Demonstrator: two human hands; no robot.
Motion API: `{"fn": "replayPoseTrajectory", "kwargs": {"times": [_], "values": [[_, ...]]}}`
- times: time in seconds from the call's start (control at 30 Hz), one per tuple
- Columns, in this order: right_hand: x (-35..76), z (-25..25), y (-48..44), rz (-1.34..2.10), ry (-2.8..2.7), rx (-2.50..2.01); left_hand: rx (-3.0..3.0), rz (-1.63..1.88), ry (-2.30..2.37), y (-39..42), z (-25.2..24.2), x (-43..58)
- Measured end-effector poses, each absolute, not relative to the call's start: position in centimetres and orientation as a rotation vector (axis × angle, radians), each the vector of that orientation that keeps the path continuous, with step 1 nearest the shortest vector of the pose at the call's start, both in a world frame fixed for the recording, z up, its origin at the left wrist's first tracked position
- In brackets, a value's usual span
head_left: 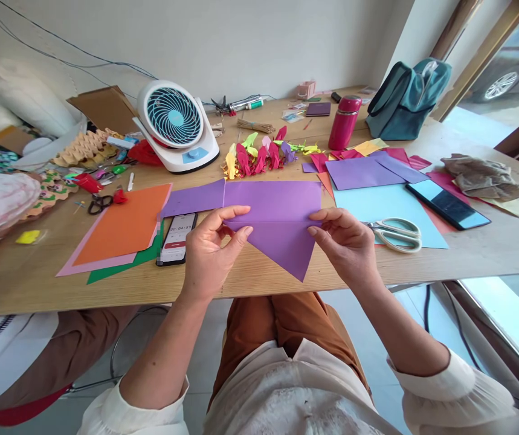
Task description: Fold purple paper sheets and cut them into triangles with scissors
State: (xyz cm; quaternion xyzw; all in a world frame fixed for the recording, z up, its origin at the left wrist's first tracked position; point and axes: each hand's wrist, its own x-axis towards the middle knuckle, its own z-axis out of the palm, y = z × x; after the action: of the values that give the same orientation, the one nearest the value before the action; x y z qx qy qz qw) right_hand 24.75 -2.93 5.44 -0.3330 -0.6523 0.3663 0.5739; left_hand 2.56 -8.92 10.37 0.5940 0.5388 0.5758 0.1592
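A purple paper (272, 202) with a crease across it and a pointed lower flap is held up over the table's front edge. My left hand (217, 248) pinches its left end between thumb and forefinger at the crease. At the right end of the same crease, my right hand (345, 241) pinches it in the same way. Another purple strip (196, 198) lies to the left, partly over a phone with a timer (177, 238). White-handled scissors (397, 234) rest on light blue paper (390, 205), just right of my right hand.
Orange paper (125, 223) lies at the left, and a white fan (177, 121) stands behind. Folded colourful paper pieces (261, 154), a red flask (345, 122), a dark phone (448, 205) and a teal bag (408, 99) are farther back and right. A person's leg shows at the lower left.
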Motion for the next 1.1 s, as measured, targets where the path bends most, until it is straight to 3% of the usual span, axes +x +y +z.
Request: {"fn": "replayPoseTrajectory", "kwargs": {"times": [0.63, 1.1], "values": [[25.5, 4.9, -2.9, 0.640, -1.542, -0.785, 1.805, 1.686, 1.728, -10.0, 10.4, 1.3], [25.5, 5.2, -2.9, 0.637, -1.564, -0.773, 2.280, 1.660, 1.833, -10.8, 11.4, 1.2]]}}
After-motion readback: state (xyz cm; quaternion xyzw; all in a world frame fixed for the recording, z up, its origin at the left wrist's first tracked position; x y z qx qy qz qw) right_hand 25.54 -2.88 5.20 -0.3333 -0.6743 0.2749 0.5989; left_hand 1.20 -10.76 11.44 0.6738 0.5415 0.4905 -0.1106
